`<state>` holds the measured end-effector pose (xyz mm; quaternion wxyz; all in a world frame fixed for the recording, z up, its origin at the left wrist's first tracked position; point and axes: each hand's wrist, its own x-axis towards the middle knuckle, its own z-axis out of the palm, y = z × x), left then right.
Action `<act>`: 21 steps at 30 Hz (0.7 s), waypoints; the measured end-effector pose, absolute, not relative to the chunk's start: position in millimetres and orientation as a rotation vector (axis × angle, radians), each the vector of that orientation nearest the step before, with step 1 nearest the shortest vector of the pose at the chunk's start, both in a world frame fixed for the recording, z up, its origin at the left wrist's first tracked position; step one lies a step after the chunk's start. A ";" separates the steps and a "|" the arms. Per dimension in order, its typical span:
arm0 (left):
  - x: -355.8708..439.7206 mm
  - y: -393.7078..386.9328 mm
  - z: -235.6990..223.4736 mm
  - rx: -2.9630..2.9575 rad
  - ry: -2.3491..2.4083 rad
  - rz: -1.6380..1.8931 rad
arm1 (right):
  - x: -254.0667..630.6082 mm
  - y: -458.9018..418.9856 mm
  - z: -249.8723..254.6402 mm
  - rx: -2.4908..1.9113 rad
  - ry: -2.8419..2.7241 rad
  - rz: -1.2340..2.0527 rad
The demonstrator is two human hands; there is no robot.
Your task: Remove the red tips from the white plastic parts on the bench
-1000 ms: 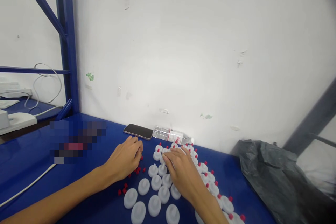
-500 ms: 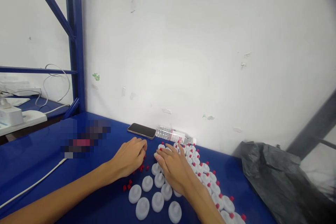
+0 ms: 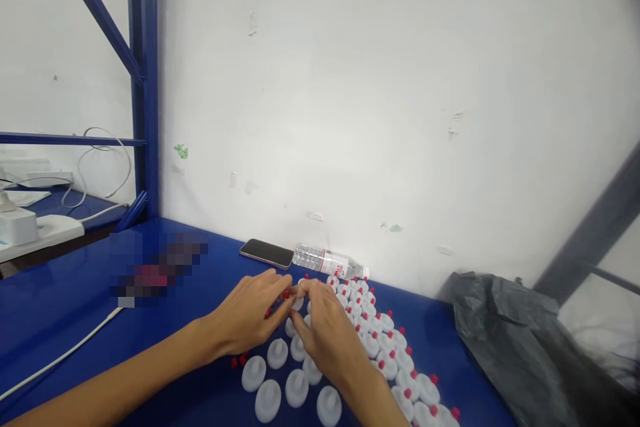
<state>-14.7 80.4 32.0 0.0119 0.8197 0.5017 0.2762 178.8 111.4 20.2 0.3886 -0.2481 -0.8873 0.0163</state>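
Observation:
My left hand (image 3: pixel 250 317) and my right hand (image 3: pixel 323 330) meet above the blue table (image 3: pixel 65 307), fingertips touching. The left fingers pinch a small red cap (image 3: pixel 287 294). The right fingers pinch a white plastic piece (image 3: pixel 299 292) against it. Below the hands lie several white pieces without caps (image 3: pixel 295 387). To the right runs a row of several white pieces with red caps (image 3: pixel 390 353). A few loose red caps (image 3: pixel 237 361) lie under my left wrist.
A phone (image 3: pixel 267 253) and a lying water bottle (image 3: pixel 325 260) rest against the white wall. A black plastic bag (image 3: pixel 530 340) fills the right side. A white cable (image 3: pixel 60 353) crosses the table's left; a blue frame post (image 3: pixel 145 80) stands at the corner.
Both hands have lifted off the table and come together. The left now pinches a red cap and the right a white piece, where before they rested on the pieces.

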 end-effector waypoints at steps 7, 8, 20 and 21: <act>-12.5 87.1 30.6 2.346 1.496 0.975 | 175.2 112.0 30.0 -0.576 -2.266 0.022; -13.2 88.7 31.7 2.286 1.510 1.004 | 175.2 112.7 31.6 -0.588 -2.269 0.017; -28.6 100.7 26.9 2.257 1.895 0.991 | 182.3 131.8 40.4 -0.873 -2.262 0.174; -28.4 100.6 24.3 2.296 1.915 0.958 | 178.7 132.1 37.2 -0.870 -2.294 0.187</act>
